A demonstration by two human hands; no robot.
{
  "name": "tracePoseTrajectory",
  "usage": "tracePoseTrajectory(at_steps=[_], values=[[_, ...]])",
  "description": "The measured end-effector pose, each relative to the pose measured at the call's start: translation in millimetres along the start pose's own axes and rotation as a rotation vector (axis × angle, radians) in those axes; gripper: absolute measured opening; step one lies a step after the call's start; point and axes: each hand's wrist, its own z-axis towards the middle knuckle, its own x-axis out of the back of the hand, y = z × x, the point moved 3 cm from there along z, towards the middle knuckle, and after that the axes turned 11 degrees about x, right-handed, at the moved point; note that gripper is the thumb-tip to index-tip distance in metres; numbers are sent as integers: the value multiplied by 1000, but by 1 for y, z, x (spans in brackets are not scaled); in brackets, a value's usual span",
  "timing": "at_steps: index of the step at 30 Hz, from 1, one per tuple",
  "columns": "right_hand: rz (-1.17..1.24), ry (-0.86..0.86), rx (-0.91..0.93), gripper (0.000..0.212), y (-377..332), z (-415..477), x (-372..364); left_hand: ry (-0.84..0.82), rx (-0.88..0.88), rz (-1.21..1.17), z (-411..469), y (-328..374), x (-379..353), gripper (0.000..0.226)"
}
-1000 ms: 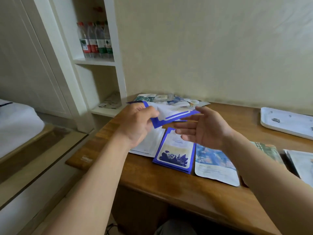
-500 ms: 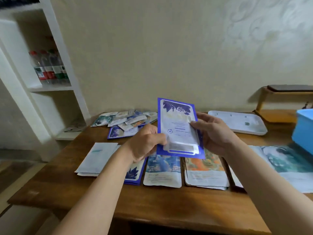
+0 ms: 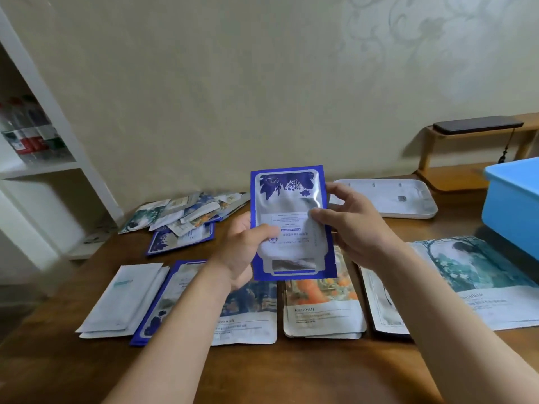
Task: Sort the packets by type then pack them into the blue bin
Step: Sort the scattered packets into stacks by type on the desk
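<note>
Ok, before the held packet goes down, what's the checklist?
1. Blue-bordered packet pinched by left grip and right grip: ok.
2. Its type readable, face toward camera: ok.
3. Matching blue-bordered pile, second from left: ok.
4. Packet turned the same way as that pile: not ok, leaf print at top, pile's at bottom.
5. Unsorted heap finished: not ok.
6. Blue bin contents: cannot tell.

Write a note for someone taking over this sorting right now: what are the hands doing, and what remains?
Left hand and right hand both hold one blue-bordered packet upright over the table.
Sorted piles lie in a near row, including a matching blue-bordered pile.
Unsorted heap sits back left; blue bin far right, inside hidden.
To do: lay this packet down, sort the heap, pack the bin.
</note>
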Motion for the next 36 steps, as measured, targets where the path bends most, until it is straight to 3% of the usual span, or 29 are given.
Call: tracePoseTrajectory(at_steps=[2,5,8,11,14,17,21,24,29,36], values=[[-38,-102,-25,36,1,6,-6,66,-37,-50,7,2,11,44],[-48,-210,-79,29,5,18,-17,202,-76,-136,12,6,34,12],[155,-233,-158,35,15,27,-27,350,-62,-359,17,6,61,28],[297,-304,-234,39,32,24,-45,405,-87,-525,14,2,79,24],[146,-215,-228,30,48,25,-65,384,-107,-556,3,-2,85,10],[53,-83,-206,24,47,35,-71,297,-110,-594,-12,-5,102,33],[-69,-50,-126,10,35,53,-82,283,-31,-425,-39,-10,129,29],[-209,-86,-110,12,35,60,-107,415,-9,-291,-59,-18,145,18],[-389,-225,-347,10,70,56,-145,707,20,-248,-90,-52,170,22],[-534,-153,-404,12,126,48,-182,910,121,436,-114,-68,207,14]])
